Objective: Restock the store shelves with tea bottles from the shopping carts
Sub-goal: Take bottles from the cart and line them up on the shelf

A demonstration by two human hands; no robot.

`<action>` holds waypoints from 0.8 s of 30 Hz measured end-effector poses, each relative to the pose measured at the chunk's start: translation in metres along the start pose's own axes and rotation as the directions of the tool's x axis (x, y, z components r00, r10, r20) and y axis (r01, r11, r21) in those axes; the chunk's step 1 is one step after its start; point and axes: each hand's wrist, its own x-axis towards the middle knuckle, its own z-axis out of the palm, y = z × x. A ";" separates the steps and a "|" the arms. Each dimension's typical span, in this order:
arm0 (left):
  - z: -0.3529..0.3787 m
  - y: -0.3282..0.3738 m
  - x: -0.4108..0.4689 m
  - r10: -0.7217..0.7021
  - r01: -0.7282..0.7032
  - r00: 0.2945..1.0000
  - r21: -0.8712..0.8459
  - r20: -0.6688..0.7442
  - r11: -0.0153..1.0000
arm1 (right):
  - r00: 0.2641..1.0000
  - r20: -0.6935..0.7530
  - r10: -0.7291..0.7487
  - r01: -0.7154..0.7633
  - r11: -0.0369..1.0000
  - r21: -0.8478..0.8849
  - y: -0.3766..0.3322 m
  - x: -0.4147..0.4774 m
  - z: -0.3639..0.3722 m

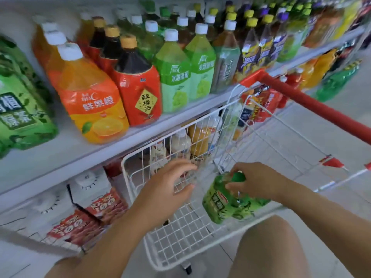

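**Green Tea Bottle Gripped in Cart**

We find the right hand [259, 181] curled round the cap end of the green tea bottle [222, 205], which lies tilted in the cart [170, 243] at its 4 o'clock corner. The left hand [170, 185] hovers over the basket, fingers spread, holding nothing. The cart's wire wall stands between the bottle and the shelf [60, 151] at 10 o'clock. An orange juice bottle [90, 97], a red plum drink bottle [138, 87] and a shelved tea bottle [20, 101] line the shelf's front edge.
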 end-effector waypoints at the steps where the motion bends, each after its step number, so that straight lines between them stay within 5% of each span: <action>1: -0.001 -0.001 -0.001 -0.018 0.018 1.000 -0.004 -0.007 1.000 | 0.999 -0.050 0.001 0.000 1.000 0.011 -0.002 0.002 0.003; 5: -0.005 -0.001 -0.002 -0.086 0.086 0.996 -0.064 -0.007 0.994 | 0.986 -0.149 -0.079 0.115 0.961 0.251 -0.015 -0.002 0.000; 8: -0.008 0.005 -0.001 -0.118 0.128 0.990 -0.128 0.081 0.984 | 0.958 -0.253 -0.134 0.247 0.833 0.495 -0.039 -0.013 -0.016; 12: -0.031 0.020 0.005 -0.090 0.123 0.986 -0.243 0.141 0.962 | 0.891 -0.330 -0.311 0.451 0.691 0.565 -0.084 -0.032 -0.057; 17: -0.086 0.039 -0.011 -0.084 0.019 0.985 -0.386 -0.153 0.922 | 0.760 -0.483 -0.435 0.650 0.505 0.568 -0.130 -0.052 -0.091; 22: -0.145 0.037 -0.054 -0.115 -0.078 0.916 -0.452 -0.384 0.889 | 0.802 -0.269 -0.533 0.590 0.636 0.498 -0.167 -0.053 -0.077; 24: -0.164 0.033 -0.072 -0.141 -0.072 0.883 -0.426 -0.447 0.902 | 0.786 -0.301 -0.540 0.609 0.597 0.522 -0.203 -0.045 -0.052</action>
